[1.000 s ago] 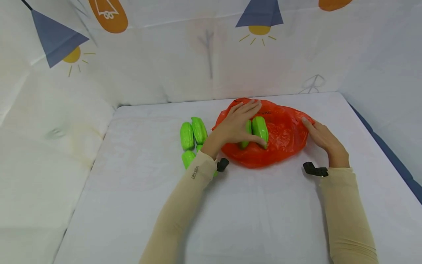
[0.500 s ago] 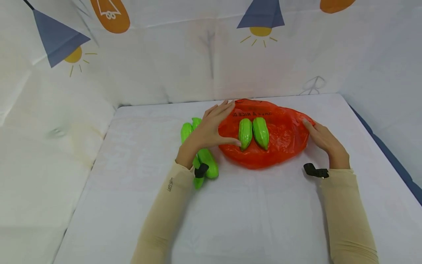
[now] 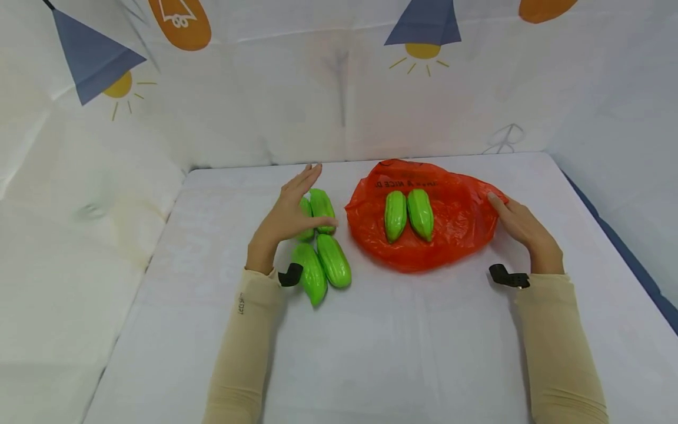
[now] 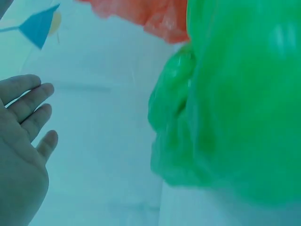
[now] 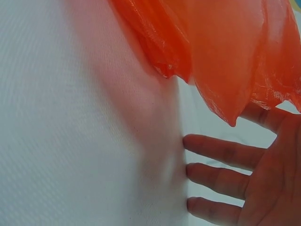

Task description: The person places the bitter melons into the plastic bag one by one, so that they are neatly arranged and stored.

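Note:
In the head view my left hand [image 3: 283,219], thumb spread from its straight fingers, is over the upper part of a group of several green ridged vegetables [image 3: 333,261] and partly hides one. The left wrist view shows that hand [image 4: 21,136] holding nothing, with large blurred green shapes [image 4: 244,103] beside it. Two more green vegetables [image 3: 421,214] lie side by side on a flattened red plastic bag [image 3: 458,224]. My right hand [image 3: 529,232] pinches the bag's right edge, thumb on top; in the right wrist view its other fingers [image 5: 221,181] extend below the bag [image 5: 225,52].
The white-covered table [image 3: 413,341] meets a pale cloth backdrop [image 3: 265,106] printed with lamp shapes and orange ovals. A dark blue strip [image 3: 625,238] runs along the table's right side.
My left hand has moved left, away from the two green vegetables on the bag, to the group at the left. My right hand stays at the bag's edge.

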Available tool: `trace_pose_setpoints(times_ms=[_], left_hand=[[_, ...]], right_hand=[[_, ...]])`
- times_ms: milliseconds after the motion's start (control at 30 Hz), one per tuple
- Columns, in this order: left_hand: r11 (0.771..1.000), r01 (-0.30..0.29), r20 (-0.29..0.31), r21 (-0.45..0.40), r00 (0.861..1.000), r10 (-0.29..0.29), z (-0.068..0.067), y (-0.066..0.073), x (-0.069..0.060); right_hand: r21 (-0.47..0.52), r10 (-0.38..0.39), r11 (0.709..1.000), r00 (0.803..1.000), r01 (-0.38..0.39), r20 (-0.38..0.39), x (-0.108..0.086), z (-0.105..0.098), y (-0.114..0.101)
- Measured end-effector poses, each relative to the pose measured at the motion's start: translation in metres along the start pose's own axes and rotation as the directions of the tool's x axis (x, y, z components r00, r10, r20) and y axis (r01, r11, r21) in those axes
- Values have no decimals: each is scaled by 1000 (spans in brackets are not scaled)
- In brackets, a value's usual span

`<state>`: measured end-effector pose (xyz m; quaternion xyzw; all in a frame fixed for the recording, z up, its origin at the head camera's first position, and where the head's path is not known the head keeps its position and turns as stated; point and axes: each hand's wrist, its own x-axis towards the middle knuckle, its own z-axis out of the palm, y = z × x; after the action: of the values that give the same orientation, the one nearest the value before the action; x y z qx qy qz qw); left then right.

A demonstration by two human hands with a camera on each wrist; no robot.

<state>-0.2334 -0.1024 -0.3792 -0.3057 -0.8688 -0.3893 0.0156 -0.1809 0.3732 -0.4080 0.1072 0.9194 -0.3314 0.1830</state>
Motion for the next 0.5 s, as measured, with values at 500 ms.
trace_pose_setpoints(times_ms=[500], left_hand=[[956, 293, 120, -30, 950, -288, -24, -44, -20]], right_hand=[[-4, -6, 1000, 1000, 6, -1, 1, 0, 2]])
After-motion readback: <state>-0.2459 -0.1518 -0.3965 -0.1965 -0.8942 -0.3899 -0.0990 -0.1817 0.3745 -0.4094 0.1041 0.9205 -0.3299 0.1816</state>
